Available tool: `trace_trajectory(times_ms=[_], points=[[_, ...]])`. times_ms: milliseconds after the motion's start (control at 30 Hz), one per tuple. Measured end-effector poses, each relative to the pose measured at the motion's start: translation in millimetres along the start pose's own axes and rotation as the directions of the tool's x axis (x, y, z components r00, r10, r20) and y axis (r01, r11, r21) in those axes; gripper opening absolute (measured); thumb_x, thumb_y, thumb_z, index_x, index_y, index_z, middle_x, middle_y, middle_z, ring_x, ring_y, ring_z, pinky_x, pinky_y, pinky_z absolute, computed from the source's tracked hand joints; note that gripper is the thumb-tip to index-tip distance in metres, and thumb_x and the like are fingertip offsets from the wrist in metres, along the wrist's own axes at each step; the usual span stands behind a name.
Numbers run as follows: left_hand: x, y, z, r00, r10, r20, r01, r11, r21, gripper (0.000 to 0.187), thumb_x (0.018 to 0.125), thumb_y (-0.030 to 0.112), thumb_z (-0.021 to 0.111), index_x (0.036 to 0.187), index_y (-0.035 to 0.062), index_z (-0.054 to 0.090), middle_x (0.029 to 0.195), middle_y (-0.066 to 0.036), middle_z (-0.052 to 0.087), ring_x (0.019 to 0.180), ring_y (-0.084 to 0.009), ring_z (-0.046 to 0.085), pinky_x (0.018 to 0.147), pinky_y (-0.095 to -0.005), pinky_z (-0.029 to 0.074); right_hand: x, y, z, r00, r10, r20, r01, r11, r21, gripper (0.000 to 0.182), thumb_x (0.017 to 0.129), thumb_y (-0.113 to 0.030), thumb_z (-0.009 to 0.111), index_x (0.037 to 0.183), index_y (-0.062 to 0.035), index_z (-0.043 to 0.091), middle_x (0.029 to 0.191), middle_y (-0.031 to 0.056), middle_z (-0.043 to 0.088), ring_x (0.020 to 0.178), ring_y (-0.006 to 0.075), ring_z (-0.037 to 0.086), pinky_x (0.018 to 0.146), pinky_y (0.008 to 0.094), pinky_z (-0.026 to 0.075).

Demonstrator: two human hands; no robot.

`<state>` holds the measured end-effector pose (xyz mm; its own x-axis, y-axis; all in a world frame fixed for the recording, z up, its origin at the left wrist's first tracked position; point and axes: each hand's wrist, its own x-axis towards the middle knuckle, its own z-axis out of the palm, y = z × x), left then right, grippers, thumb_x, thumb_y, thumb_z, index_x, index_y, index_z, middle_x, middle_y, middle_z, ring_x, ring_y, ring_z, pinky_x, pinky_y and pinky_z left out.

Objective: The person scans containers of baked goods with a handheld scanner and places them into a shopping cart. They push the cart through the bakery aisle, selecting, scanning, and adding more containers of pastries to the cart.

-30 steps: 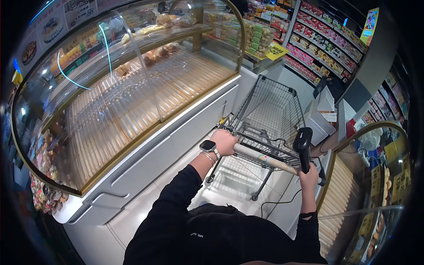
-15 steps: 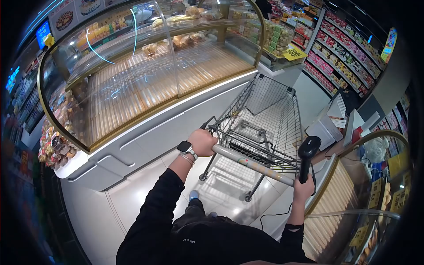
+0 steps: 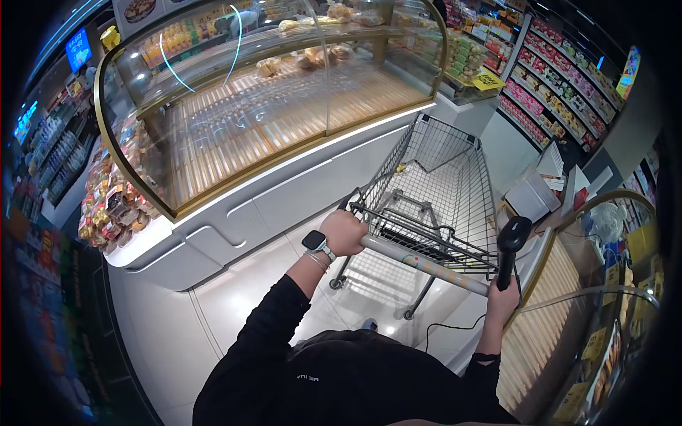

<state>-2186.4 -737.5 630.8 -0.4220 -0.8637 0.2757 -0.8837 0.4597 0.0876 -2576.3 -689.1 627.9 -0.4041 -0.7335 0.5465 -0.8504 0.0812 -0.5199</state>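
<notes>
My left hand, with a watch on its wrist, is closed round the left end of the handlebar of a wire shopping cart. At the bar's right end, my right hand is closed round the grip of a black handheld scanner, whose head points up. Whether its fingers also hold the bar cannot be made out. A black cable runs below the right hand. No goods show in the cart basket.
A curved glass bakery case stands left and ahead, with bread inside. Packaged goods fill its left end. Another glass case is close on the right, beside a counter with a white box. Stocked shelves stand ahead right.
The view has shifted, so the cases, cart and both hands appear farther right. Both grips look the same. The foot beneath me now shows less.
</notes>
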Motion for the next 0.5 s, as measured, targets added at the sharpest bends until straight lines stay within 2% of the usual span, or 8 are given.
trace_trajectory(times_ms=[67, 133, 300, 433, 500], points=[[-28.8, -5.6, 1.7, 0.998, 0.017, -0.053, -0.016, 1.0, 0.019, 0.014, 0.058, 0.027, 0.063, 0.057, 0.0135, 0.058, 0.055, -0.005, 0.056, 0.059, -0.0237, 0.058, 0.057, -0.0362, 0.047, -25.5, -6.8, -6.3, 0.999, 0.0, -0.037, -0.002, 0.999, -0.053, 0.02, 0.067, -0.019, 0.064, 0.071, -0.0021, 0.054, 0.062, 0.0152, 0.053, 0.058, 0.0332, 0.054, 0.055, 0.0394, 0.041], [-54.8, -13.5, -5.0, 1.0, 0.027, 0.004, -0.027, 1.0, 0.007, 0.015, 0.058, 0.027, 0.064, 0.058, 0.0129, 0.058, 0.056, -0.006, 0.057, 0.06, -0.0245, 0.059, 0.058, -0.0363, 0.047, -52.4, -25.4, -17.4, 0.999, 0.009, -0.043, -0.011, 0.998, -0.061, 0.02, 0.068, -0.018, 0.064, 0.071, -0.0013, 0.053, 0.062, 0.0159, 0.053, 0.059, 0.0341, 0.053, 0.056, 0.0395, 0.041], [-119.9, -27.7, -21.8, 0.999, 0.041, -0.014, -0.041, 0.999, -0.014, 0.015, 0.058, 0.027, 0.063, 0.058, 0.0131, 0.059, 0.056, -0.006, 0.057, 0.06, -0.0247, 0.058, 0.058, -0.0365, 0.046, -117.8, -60.6, -39.6, 0.996, -0.023, -0.088, 0.024, 1.0, 0.008, 0.017, 0.07, -0.015, 0.062, 0.072, 0.0006, 0.054, 0.061, 0.0153, 0.052, 0.056, 0.0303, 0.052, 0.056, 0.037, 0.041], [-166.1, -39.5, -36.4, 0.999, 0.05, 0.0, -0.05, 0.999, -0.021, 0.015, 0.058, 0.027, 0.063, 0.06, 0.0133, 0.059, 0.056, -0.006, 0.056, 0.061, -0.0244, 0.058, 0.058, -0.0362, 0.046, -165.0, -79.2, -56.2, 0.998, 0.031, -0.063, -0.031, 0.999, -0.006, 0.016, 0.07, -0.014, 0.062, 0.072, 0.0003, 0.054, 0.061, 0.0153, 0.052, 0.056, 0.0306, 0.053, 0.055, 0.0371, 0.042], [-189.0, -44.1, -43.5, 0.999, 0.05, -0.002, -0.05, 0.999, -0.017, 0.015, 0.059, 0.027, 0.063, 0.06, 0.0134, 0.059, 0.056, -0.005, 0.056, 0.062, -0.0242, 0.058, 0.058, -0.0363, 0.046, -185.1, -87.0, -63.2, 0.999, 0.009, -0.036, -0.01, 0.999, -0.031, 0.018, 0.071, -0.017, 0.062, 0.079, -0.0012, 0.057, 0.064, 0.015, 0.056, 0.058, 0.0289, 0.055, 0.056, 0.0357, 0.042]])
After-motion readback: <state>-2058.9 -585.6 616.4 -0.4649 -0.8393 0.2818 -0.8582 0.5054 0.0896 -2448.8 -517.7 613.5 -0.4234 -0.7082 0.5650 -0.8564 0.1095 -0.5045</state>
